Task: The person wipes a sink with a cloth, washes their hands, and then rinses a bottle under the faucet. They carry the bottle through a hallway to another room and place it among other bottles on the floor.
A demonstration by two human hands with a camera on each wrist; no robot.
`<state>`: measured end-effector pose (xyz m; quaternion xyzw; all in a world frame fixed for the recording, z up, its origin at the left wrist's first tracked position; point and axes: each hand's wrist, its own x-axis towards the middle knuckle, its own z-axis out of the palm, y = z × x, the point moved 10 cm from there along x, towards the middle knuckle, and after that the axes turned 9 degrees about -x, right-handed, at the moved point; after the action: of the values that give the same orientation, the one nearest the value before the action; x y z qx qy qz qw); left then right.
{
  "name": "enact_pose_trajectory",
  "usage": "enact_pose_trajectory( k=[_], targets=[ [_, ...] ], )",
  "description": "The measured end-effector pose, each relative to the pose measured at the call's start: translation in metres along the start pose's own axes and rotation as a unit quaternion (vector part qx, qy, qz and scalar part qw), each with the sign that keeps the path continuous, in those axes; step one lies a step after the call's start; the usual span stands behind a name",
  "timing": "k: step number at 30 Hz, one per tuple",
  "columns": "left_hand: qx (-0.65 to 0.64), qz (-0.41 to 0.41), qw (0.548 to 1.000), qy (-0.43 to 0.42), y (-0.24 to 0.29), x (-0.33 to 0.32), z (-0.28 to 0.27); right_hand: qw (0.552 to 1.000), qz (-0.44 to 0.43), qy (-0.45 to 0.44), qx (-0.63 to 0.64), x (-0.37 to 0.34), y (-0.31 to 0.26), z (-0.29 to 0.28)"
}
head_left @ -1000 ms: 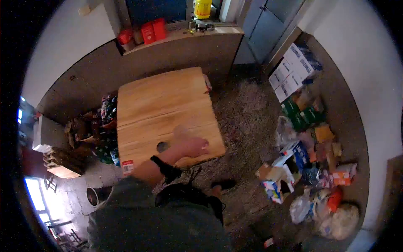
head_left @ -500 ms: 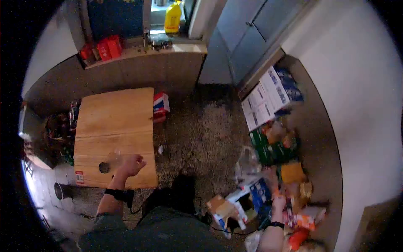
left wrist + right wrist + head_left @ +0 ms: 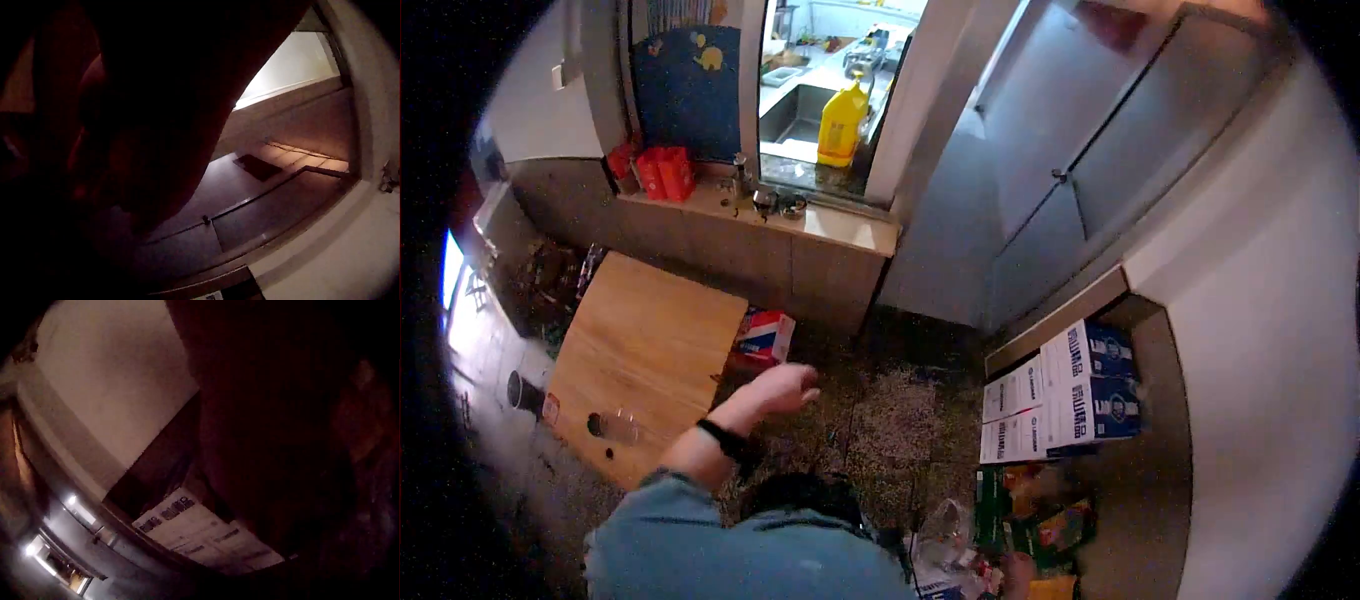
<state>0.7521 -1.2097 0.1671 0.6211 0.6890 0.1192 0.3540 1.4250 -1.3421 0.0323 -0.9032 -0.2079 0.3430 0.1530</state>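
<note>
In the head view my left hand (image 3: pixel 785 388) is held out past the board's right edge, over the floor, fingers loosely curled with nothing seen in them. The left wrist view shows it as a dark shape. My right hand (image 3: pixel 1018 572) is low at the bottom edge of the head view, among packages by the right wall, mostly cut off. Around it lie a clear plastic bag (image 3: pixel 943 535), green boxes (image 3: pixel 990 495) and a yellow-orange package (image 3: pixel 1052 588). In the right wrist view the hand is too dark for me to tell what it touches.
A wooden tabletop (image 3: pixel 650 350) stands at left with a clear cup-like container (image 3: pixel 622 426) on it. Beside it sits a red, white and blue box (image 3: pixel 766 336). White cartons (image 3: pixel 1050 395) are stacked along the right wall. A yellow jug (image 3: pixel 840 125) stands on the sill, left of a grey door (image 3: pixel 1090 150).
The view has swung right and up, showing more of the window and door. My left hand has moved off the tabletop to over the floor; my right hand has reached into the packages at right.
</note>
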Motion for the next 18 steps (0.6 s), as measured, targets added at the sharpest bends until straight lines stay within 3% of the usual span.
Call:
enact_pose_trajectory(
  k=[2,4,7,8,9,11,14,15,16,18],
  targets=[
    [-0.031,0.05,0.996,0.061,0.007,0.062,0.001,0.989,-0.088,-0.115,-0.025,0.099,0.03,0.003],
    [-0.016,0.039,0.999,0.009,0.049,0.108,-0.009,0.992,-0.049,-0.115,0.016,0.138,0.02,0.0],
    [-0.016,0.042,0.999,0.026,0.079,0.19,-0.003,0.98,-0.047,-0.155,0.113,0.235,-0.006,0.02],
    [-0.019,0.034,0.999,0.028,0.089,0.216,-0.006,0.879,-0.06,-0.388,0.272,0.239,-0.055,0.061],
    [-0.027,0.024,0.999,0.021,0.101,0.239,-0.008,0.971,-0.083,-0.165,0.149,0.288,-0.068,0.034],
    [-0.003,0.014,1.0,0.02,0.115,0.295,-0.001,0.972,-0.13,-0.141,0.139,0.297,-0.193,0.042],
    [-0.003,0.04,0.998,0.038,0.155,0.354,-0.025,0.941,-0.23,-0.208,0.135,0.303,-0.385,0.078],
    [-0.018,0.014,0.998,0.05,0.163,0.372,-0.035,0.926,-0.267,-0.233,0.128,0.296,-0.45,0.092],
    [-0.014,0.014,0.998,0.06,0.172,0.388,-0.046,0.909,-0.306,-0.256,0.124,0.279,-0.515,0.104],
    [-0.017,0.012,0.992,0.126,0.187,0.415,-0.073,0.82,-0.492,-0.291,0.031,0.306,-0.64,0.148]
  ],
)
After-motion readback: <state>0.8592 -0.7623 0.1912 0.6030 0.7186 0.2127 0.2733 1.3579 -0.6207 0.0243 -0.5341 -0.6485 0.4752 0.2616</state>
